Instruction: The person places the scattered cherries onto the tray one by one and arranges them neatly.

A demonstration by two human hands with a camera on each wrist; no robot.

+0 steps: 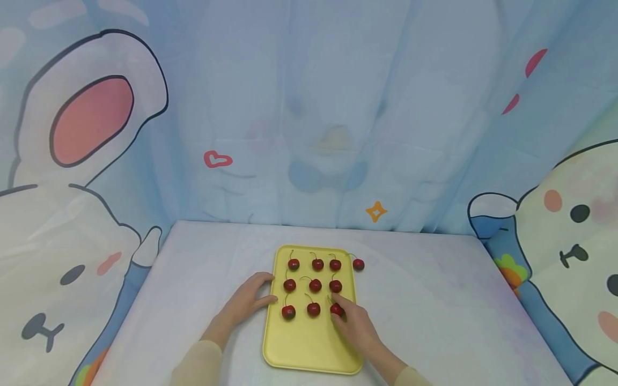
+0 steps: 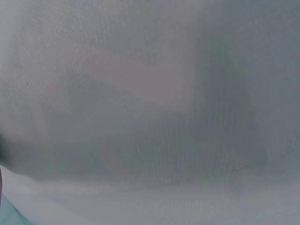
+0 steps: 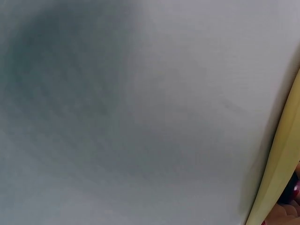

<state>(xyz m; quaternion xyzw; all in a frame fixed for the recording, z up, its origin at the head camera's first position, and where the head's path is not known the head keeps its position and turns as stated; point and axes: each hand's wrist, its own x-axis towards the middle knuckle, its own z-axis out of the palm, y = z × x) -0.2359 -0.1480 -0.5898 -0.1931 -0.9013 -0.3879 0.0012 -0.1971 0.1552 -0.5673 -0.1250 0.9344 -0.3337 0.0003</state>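
A yellow tray [image 1: 309, 348] lies on the table, with dark red stemmed cherries set on it in rows, such as the middle cherry [image 1: 315, 285]. At the tray's front right, my right hand [image 1: 357, 327] pinches a cherry [image 1: 336, 309] between thumb and fingers. My left hand [image 1: 247, 297] rests against the tray's left rim, its thumb and fingers reaching the edge. One cherry [image 1: 358, 264] lies on the table just off the tray's back right side. In the right wrist view, the tray's wall [image 3: 280, 150] shows at the right, with part of a cherry [image 3: 296, 190] behind it.
The white-covered table [image 1: 425, 300] ends at a blue patterned curtain [image 1: 318, 107] at the back. Printed cartoon cloths hang at both sides. Mostly pale cloth [image 2: 140, 140] fills the left wrist view.
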